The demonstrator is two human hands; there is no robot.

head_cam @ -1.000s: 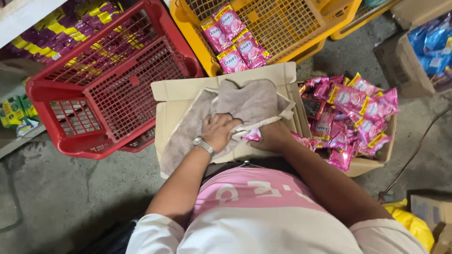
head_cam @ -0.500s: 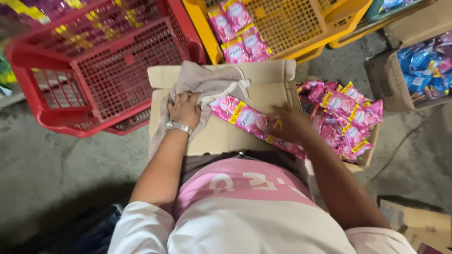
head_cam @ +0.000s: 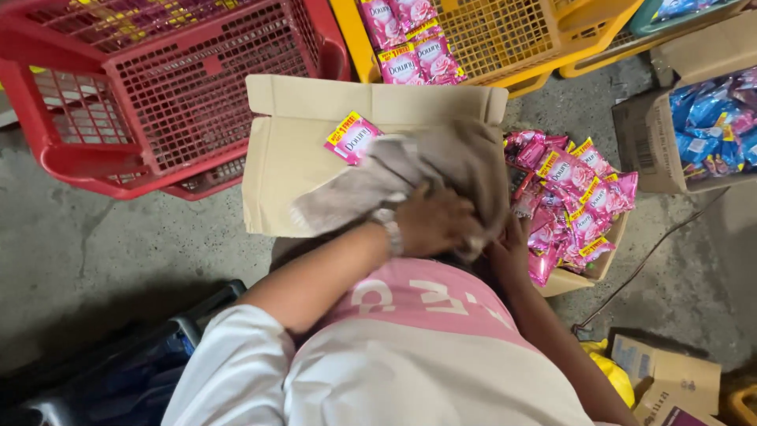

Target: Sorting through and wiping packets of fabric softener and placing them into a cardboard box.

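My left hand [head_cam: 438, 222], with a watch on its wrist, presses down on and grips a grey-brown cloth [head_cam: 371, 185] that lies over a flat cardboard flap [head_cam: 276, 170]. Just right of it, my right hand [head_cam: 511, 251] sits at the cloth's edge, touching the pile of pink sachets [head_cam: 576, 197] in the open cardboard box [head_cam: 579, 278]. Its fingers are partly hidden by the cloth. One pink sachet [head_cam: 352, 136] lies on the flap beyond the cloth.
A red plastic crate [head_cam: 158, 87] stands at the far left. A yellow crate [head_cam: 505, 39] holding pink sachets [head_cam: 410, 43] is behind the flap. At the right is a box of blue packets [head_cam: 710, 118]. More cardboard [head_cam: 670, 375] lies on the concrete floor.
My left hand has swept the cloth from the flap's far left to its right side. The strip of sachets on the flap is gone; one sachet is uncovered.
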